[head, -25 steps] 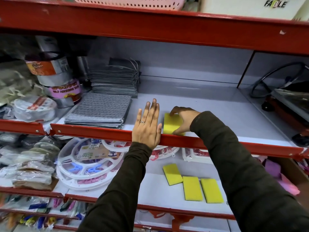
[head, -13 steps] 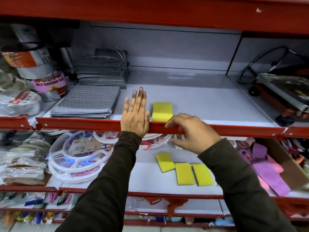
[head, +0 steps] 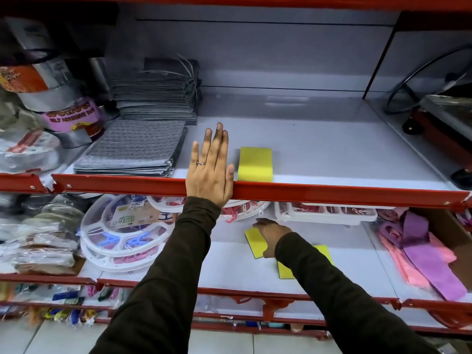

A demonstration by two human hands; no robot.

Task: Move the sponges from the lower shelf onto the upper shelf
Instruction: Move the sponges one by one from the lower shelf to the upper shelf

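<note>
Down from the red rail, my right hand now rests on a sponge on the lower shelf, fingers spread flat, not yet gripping. Left to right: my left hand lies open on the upper shelf front edge, one yellow sponge beside it, another sponge under my sleeve below.

One yellow sponge lies flat on upper shelf; others below.
</note>
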